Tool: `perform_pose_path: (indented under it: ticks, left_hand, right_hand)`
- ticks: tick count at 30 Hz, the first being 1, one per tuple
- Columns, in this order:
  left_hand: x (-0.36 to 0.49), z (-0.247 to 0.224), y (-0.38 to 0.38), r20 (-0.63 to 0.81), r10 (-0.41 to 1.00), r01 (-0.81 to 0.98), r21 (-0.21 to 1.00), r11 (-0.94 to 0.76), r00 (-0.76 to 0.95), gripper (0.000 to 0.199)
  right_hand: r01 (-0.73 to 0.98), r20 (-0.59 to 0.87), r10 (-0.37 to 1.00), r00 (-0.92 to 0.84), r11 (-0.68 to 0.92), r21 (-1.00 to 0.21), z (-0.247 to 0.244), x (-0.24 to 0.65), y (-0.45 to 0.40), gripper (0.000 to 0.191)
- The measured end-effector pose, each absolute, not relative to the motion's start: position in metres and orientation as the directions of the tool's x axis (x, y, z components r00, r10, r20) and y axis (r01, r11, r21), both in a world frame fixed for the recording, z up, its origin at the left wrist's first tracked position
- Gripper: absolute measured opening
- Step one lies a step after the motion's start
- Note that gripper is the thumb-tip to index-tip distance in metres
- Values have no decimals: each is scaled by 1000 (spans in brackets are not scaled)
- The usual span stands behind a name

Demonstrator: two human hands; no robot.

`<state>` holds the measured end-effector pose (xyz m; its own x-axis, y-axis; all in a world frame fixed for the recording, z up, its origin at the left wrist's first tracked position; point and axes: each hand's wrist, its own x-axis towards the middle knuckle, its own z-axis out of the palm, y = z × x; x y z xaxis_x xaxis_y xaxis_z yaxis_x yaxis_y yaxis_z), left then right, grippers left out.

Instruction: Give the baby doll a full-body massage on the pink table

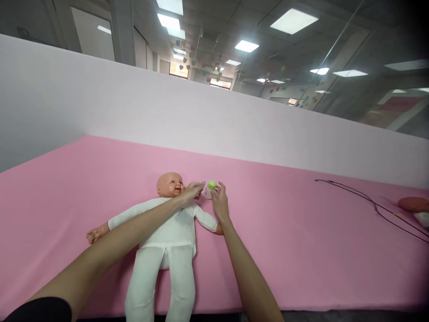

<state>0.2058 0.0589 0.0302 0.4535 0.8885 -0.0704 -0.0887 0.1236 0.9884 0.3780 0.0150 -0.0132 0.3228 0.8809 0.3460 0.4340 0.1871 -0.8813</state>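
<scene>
A baby doll (170, 223) in white clothes lies on its back on the pink sheet, its bald head towards the far wall. Just right of its head stands a small clear bottle (208, 193) with a green cap (212, 184). My left hand (194, 191) reaches across the doll's chest to the bottle's left side, fingers apart and not around it. On the bottle's right side is my right hand (220, 199), its fingers spread and curved close to the cap; whether they touch it is hard to tell.
The pink sheet (284, 241) covers a wide surface with a white wall (234, 120) behind it. Thin black cords (372, 201) lie at the right, near an orange-brown object (414, 204) and something white at the edge.
</scene>
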Motion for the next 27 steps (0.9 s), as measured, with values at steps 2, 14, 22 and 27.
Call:
perform_pose_path:
  ticks: [2, 14, 22, 27]
  left_hand:
    - [211, 28, 61, -122, 914, -89, 982, 169, 387, 59]
    - [203, 30, 62, -118, 807, -327, 873, 362, 578, 80]
    - [200, 39, 59, -55, 794, -337, 886, 319, 605, 88]
    - [199, 37, 61, -42, 782, -337, 887, 315, 622, 85]
  right_hand:
    - [426, 319, 893, 319, 166, -890, -14, 377, 16, 80]
    - [387, 257, 960, 111, 197, -901, -26, 380, 23, 78]
    - [706, 449, 884, 128, 237, -668, -16, 372, 15, 83]
    - [789, 476, 879, -7, 298, -538, -11, 368, 16, 63]
